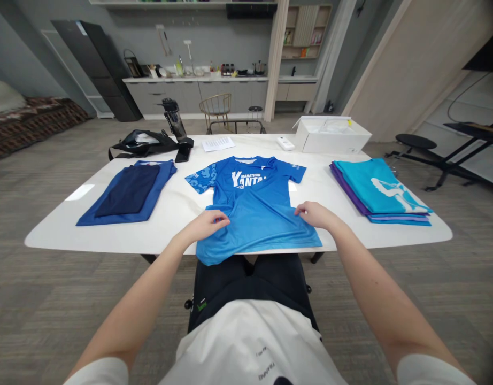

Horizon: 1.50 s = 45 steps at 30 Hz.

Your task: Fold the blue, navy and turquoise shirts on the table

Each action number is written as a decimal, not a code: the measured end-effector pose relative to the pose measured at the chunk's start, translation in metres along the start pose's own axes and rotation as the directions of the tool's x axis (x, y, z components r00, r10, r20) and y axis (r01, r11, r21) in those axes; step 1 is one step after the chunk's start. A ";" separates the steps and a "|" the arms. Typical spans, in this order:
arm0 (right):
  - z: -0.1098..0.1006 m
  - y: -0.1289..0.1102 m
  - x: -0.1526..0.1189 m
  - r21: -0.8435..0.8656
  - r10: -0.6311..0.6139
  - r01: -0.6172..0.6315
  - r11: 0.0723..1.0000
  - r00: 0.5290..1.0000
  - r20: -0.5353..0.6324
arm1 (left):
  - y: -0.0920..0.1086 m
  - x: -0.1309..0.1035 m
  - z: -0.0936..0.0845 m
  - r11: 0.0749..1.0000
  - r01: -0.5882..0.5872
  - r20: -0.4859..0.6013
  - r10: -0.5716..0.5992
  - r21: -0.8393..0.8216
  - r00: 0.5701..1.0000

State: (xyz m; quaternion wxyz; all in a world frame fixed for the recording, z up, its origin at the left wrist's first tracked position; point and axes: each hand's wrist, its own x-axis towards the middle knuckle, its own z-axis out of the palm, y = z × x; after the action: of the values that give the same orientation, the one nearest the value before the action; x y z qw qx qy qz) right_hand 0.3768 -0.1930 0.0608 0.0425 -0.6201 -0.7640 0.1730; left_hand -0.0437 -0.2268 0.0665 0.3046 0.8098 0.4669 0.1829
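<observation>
A blue T-shirt (258, 206) with white lettering lies spread on the white table, its collar away from me. Its lower part is rumpled, and one corner of the hem hangs over the near edge. My left hand (208, 223) is closed in a pinch on the shirt's left side. On the right side, my right hand (314, 214) pinches the cloth between thumb and fingers. Dark and blue folded clothes (128, 192) lie to the left. A stack of folded shirts (385, 187), turquoise on top with purple below, sits at the right.
Along the far side of the white table (54, 227) are a black bag (146, 141), a bottle (174, 120), a phone (183, 154), a paper sheet (218, 144), a small white device (285, 143) and a white box (332, 136).
</observation>
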 end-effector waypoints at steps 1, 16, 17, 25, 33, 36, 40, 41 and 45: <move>0.006 -0.008 0.007 -0.002 -0.032 0.032 0.999 0.996 -0.082 | -0.004 0.007 0.005 0.996 -0.032 -0.094 0.039 0.079 0.995; 0.032 -0.036 0.098 0.025 0.033 -0.027 0.999 0.962 -0.270 | -0.049 0.087 0.027 0.859 0.177 -0.333 -0.008 0.480 0.943; 0.028 -0.033 0.110 0.031 0.057 -0.051 0.998 0.957 -0.283 | -0.053 0.096 0.022 0.859 0.182 -0.341 -0.010 0.479 0.940; 0.009 -0.012 0.210 0.043 0.153 -0.147 0.988 0.923 -0.353 | -0.092 0.184 -0.016 0.858 0.272 -0.395 -0.089 0.437 0.914; 0.004 -0.020 0.285 -0.063 0.091 -0.129 0.990 0.903 -0.420 | -0.137 0.263 -0.034 0.824 0.391 -0.438 -0.199 0.410 0.877; 0.001 -0.031 0.306 -0.169 -0.015 -0.059 0.984 0.911 -0.411 | -0.146 0.286 -0.037 0.796 0.382 -0.450 -0.157 0.469 0.879; 0.001 -0.043 0.329 -0.254 -0.034 -0.032 0.967 0.968 -0.249 | -0.149 0.312 -0.037 0.797 0.357 -0.395 -0.164 0.487 0.904; 0.001 -0.045 0.334 -0.254 -0.019 -0.038 0.966 0.976 -0.218 | -0.149 0.317 -0.036 0.804 0.361 -0.383 -0.181 0.473 0.906; 0.007 -0.045 0.351 -0.198 0.019 -0.059 0.978 0.980 -0.198 | -0.152 0.330 -0.029 0.822 0.415 -0.376 -0.269 0.391 0.887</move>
State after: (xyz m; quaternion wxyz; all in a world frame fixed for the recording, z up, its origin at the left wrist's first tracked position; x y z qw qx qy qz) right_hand 0.2537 0.1353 0.0162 0.0503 -0.6500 -0.7575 0.0332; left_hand 0.0054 0.1261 -0.0090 0.0563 0.7223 0.6768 0.1307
